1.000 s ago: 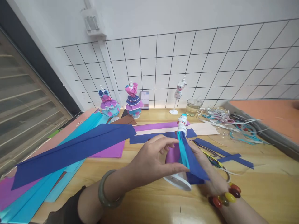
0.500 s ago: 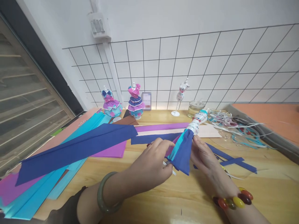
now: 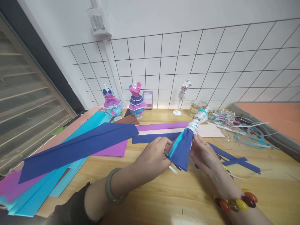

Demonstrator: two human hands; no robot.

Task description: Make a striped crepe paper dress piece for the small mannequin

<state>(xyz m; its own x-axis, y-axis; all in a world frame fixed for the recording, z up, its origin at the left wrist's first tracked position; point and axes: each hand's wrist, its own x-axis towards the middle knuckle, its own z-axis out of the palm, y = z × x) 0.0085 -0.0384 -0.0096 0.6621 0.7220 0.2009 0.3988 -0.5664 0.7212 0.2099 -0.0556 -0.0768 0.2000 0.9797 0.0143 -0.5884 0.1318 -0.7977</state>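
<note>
Left hand (image 3: 157,153): fingers clamped on paper skirt (image 3: 182,151) hem. Right hand (image 3: 204,153): fingers, partly hidden, gripping dress form (image 3: 195,125), tilted toward counter's (image 3: 150,200) far edge. Overtugging could tear paper.

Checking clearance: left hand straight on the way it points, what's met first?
The blue skirt on the small mannequin, right beside the left hand; probably touching, though depth is unclear.
</note>
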